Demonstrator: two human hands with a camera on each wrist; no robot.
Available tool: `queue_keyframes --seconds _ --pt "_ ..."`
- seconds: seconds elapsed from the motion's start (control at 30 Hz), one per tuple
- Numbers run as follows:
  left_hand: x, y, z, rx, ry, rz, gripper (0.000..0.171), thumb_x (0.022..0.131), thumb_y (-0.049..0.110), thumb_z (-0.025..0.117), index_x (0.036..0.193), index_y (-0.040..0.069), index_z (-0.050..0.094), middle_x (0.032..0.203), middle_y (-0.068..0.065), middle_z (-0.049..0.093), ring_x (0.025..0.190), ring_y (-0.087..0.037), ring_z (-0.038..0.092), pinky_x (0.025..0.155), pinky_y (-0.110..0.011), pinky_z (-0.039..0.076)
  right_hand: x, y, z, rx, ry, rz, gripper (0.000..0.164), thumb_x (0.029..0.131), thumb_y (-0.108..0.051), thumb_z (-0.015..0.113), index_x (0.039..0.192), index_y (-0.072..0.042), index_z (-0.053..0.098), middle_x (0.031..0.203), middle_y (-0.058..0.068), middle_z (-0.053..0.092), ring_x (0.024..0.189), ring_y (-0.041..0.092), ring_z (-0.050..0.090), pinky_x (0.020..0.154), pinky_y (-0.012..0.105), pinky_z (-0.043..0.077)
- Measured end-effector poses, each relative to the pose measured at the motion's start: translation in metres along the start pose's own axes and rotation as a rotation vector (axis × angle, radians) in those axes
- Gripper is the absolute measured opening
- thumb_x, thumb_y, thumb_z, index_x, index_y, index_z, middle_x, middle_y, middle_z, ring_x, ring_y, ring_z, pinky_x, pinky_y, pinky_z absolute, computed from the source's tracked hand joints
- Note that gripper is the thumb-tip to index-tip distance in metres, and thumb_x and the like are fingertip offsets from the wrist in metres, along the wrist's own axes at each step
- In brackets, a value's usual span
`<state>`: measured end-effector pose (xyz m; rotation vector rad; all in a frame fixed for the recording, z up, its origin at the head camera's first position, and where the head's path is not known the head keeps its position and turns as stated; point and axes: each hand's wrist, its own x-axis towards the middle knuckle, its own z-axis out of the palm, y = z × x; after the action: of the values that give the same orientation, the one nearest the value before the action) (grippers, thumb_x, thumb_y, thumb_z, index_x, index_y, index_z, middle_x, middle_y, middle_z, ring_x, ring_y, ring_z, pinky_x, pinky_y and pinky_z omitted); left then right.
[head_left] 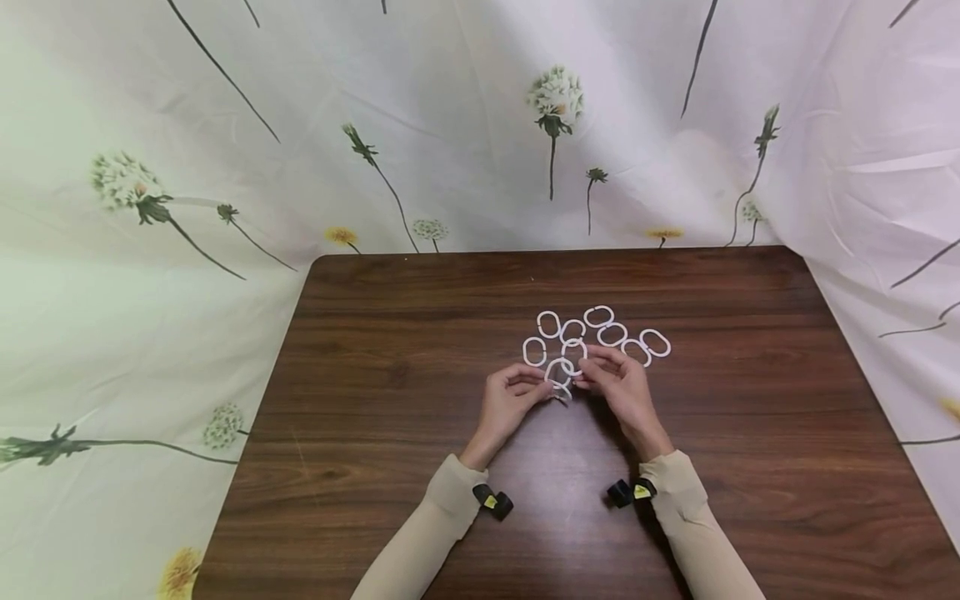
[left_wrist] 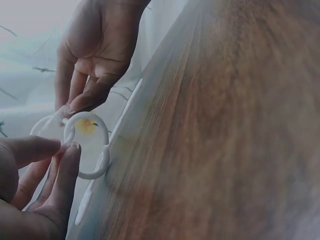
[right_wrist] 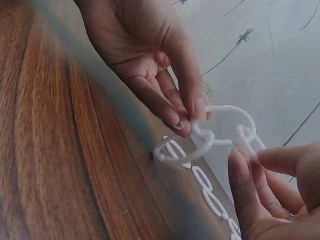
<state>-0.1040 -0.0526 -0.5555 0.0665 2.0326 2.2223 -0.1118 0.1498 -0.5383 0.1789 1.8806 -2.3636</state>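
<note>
My left hand [head_left: 510, 400] pinches a white oval plastic ring [head_left: 548, 369] between thumb and fingertips, above the brown table. Close beside it, my right hand [head_left: 621, 390] pinches a neighbouring white ring [head_left: 564, 354]. The rings between the hands are looped through each other, as the right wrist view shows at the upper ring [right_wrist: 230, 108]. Another linked ring [right_wrist: 186, 159] dangles below the left fingertips. In the left wrist view this hanging ring [left_wrist: 103, 131] stands out past the left thumb. Fingers cover parts of the held rings.
Several more white oval rings lie on the table [head_left: 375, 467] just beyond the hands, among them a ring at the left [head_left: 525, 350] and a ring at the far right [head_left: 668, 343]. A flower-print cloth [head_left: 465, 150] hangs behind the table's back edge.
</note>
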Motion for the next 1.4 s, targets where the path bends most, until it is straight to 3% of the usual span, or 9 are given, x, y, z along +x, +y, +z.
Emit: queue_keyframes --seconds 0.5,0.8,1.1,1.4 --pt "-0.002 0.004 0.001 0.033 -0.004 -0.012 0.022 0.088 0.0 0.08 0.105 -0.009 0.072 0.097 -0.03 0.076 0.077 -0.006 0.075 0.072 -0.022 0.064 0.001 -0.008 0.004 -0.029 0.038 -0.051 0.041 0.098 0.002 0.068 0.131 0.02 0.053 0.093 0.005 0.074 0.076 0.007 0.072 0.073 0.023 0.065" --pt "0.0 0.009 -0.002 0.016 0.004 0.012 0.021 0.086 -0.006 0.079 0.106 -0.01 0.072 0.105 -0.031 0.075 0.08 -0.005 0.075 0.075 -0.02 0.064 0.0 -0.015 0.005 -0.019 0.036 -0.093 0.04 0.096 0.003 0.069 0.129 0.021 0.054 0.09 -0.001 0.074 0.076 0.008 0.072 0.074 0.024 0.066" --pt "0.0 0.016 0.002 -0.042 0.024 0.037 0.028 0.088 -0.004 0.079 0.113 -0.011 0.072 0.109 -0.03 0.075 0.086 -0.008 0.077 0.079 -0.019 0.064 -0.002 -0.008 0.006 -0.045 -0.003 -0.103 0.041 0.097 0.0 0.07 0.128 0.021 0.053 0.09 -0.006 0.072 0.078 0.009 0.072 0.076 0.025 0.066" --pt "-0.003 0.022 0.006 -0.02 0.059 0.065 0.022 0.09 0.003 0.079 0.11 -0.007 0.076 0.108 -0.028 0.076 0.084 -0.004 0.075 0.079 -0.015 0.062 -0.007 -0.005 0.014 -0.02 -0.041 -0.099 0.041 0.095 0.004 0.07 0.125 0.024 0.051 0.089 -0.004 0.074 0.079 0.009 0.074 0.077 0.025 0.066"
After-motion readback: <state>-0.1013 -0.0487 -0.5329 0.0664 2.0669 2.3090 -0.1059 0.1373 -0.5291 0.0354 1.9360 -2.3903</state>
